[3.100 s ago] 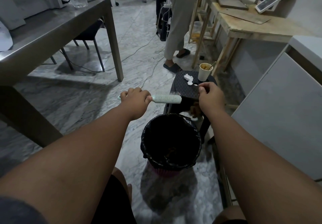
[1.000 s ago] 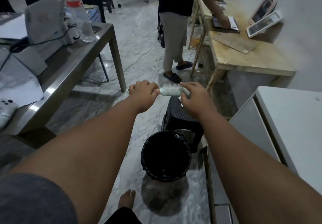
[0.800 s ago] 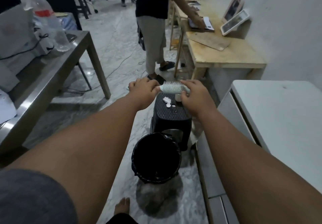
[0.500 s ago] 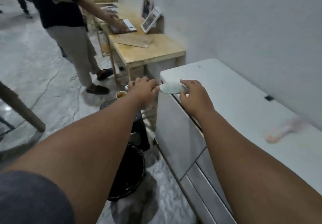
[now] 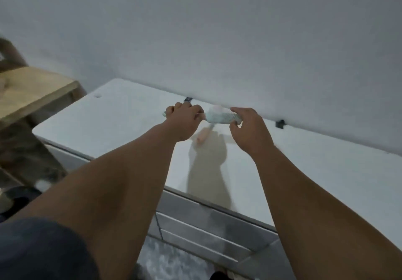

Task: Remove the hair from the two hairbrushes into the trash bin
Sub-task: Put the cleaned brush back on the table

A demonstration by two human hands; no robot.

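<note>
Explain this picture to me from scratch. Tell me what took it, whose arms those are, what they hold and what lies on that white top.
There is no machine here. A person wears a camera on the head, looking forward and down, so the two bare arms are the wearer's own. The left hand grips the handle of a pale hairbrush, and the right hand holds its bristled end. They hold it above a white cabinet top that stands against a grey wall. On that top, partly hidden behind the hands, lies a second brush with a pink handle. A wooden table stands to the left. The picture is blurred, and no trash bin shows in it.
</note>
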